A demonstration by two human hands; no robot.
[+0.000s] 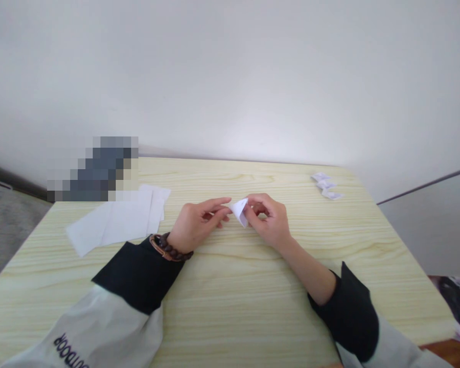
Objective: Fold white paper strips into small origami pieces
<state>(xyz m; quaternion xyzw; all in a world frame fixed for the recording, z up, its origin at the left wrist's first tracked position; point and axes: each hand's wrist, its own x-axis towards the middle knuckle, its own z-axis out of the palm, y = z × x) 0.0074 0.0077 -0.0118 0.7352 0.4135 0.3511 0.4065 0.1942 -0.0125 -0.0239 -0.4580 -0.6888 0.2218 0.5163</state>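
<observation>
A small piece of folded white paper (239, 210) is held up between my two hands over the middle of the table. My left hand (199, 220) pinches its left corner between thumb and fingertips. On the other side, my right hand (267, 217) grips the right edge with curled fingers and thumb. The paper has a pointed, triangular shape, and part of it is hidden behind the right fingers. Several small folded paper pieces (325, 185) lie in a group at the far right of the table.
Flat white paper sheets (126, 217) overlap on the left side of the table (230, 306). A dark, pixelated object (97, 171) is at the back left corner. A white wall (230, 76) rises behind the table's far edge.
</observation>
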